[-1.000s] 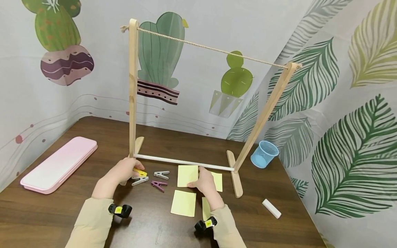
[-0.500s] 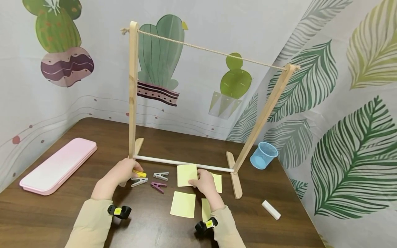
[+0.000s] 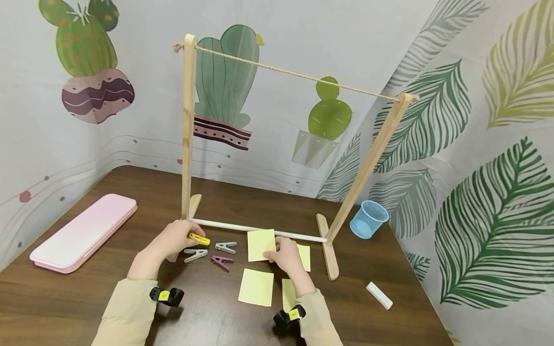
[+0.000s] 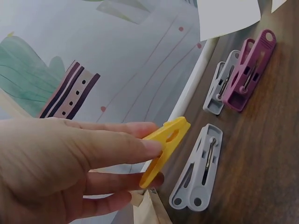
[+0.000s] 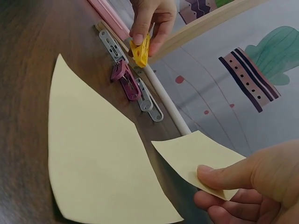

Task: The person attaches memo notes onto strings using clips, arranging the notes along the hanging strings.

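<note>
Nearest, two beige sleeves reach in over the dark brown wood-grain worktop, each with a black wrist camera. Just beyond lie two pale yellow square paper notes: the left one in full sight, the right one partly covered by the right forearm. Well to the right is a small white rectangular block.

Farther on, a purple plastic clothespin lies between and slightly nearer than two grey plastic clothespins. To their left, the left hand pinches a yellow plastic clothespin between thumb and fingers, above the left grey one. The right hand pinches the near right edge of a third pale yellow note, thumb on top; a fourth note shows to its right.

At far left lies a long pink-and-white case. Beyond the hands runs a white rod, joining two wooden posts with a rope strung between their tops. A blue mesh cup stands right of the right post, before a cactus-and-leaf-printed curtain.
</note>
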`<move>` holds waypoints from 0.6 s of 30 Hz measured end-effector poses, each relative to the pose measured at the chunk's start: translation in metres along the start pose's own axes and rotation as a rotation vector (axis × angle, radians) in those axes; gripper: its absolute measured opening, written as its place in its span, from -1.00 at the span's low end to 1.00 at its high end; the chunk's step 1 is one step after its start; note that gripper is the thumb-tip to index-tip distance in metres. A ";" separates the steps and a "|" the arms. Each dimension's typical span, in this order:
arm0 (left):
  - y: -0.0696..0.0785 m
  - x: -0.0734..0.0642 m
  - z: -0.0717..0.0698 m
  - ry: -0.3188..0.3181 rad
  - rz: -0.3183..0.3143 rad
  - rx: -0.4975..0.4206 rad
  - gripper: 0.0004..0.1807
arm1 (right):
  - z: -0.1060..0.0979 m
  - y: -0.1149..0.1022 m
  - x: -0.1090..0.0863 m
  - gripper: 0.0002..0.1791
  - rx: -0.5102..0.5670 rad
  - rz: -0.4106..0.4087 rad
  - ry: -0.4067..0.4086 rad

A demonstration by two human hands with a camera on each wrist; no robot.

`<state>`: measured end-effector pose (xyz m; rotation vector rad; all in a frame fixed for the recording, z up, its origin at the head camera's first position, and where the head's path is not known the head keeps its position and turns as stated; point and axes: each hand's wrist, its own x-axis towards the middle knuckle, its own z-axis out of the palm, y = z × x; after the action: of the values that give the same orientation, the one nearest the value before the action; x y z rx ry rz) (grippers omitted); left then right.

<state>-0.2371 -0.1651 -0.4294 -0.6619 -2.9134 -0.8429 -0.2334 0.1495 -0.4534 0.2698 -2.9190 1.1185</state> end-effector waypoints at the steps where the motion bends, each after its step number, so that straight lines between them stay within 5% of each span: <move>1: 0.000 0.000 0.001 0.001 -0.001 -0.009 -0.88 | 0.000 0.000 0.000 -0.79 0.004 0.005 0.000; 18: -0.001 0.001 0.002 -0.015 -0.090 -0.043 -0.79 | -0.001 0.002 0.001 -0.79 0.038 -0.012 -0.010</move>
<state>-0.2385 -0.1641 -0.4313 -0.5455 -2.9659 -0.9161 -0.2349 0.1514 -0.4536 0.2943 -2.9034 1.1746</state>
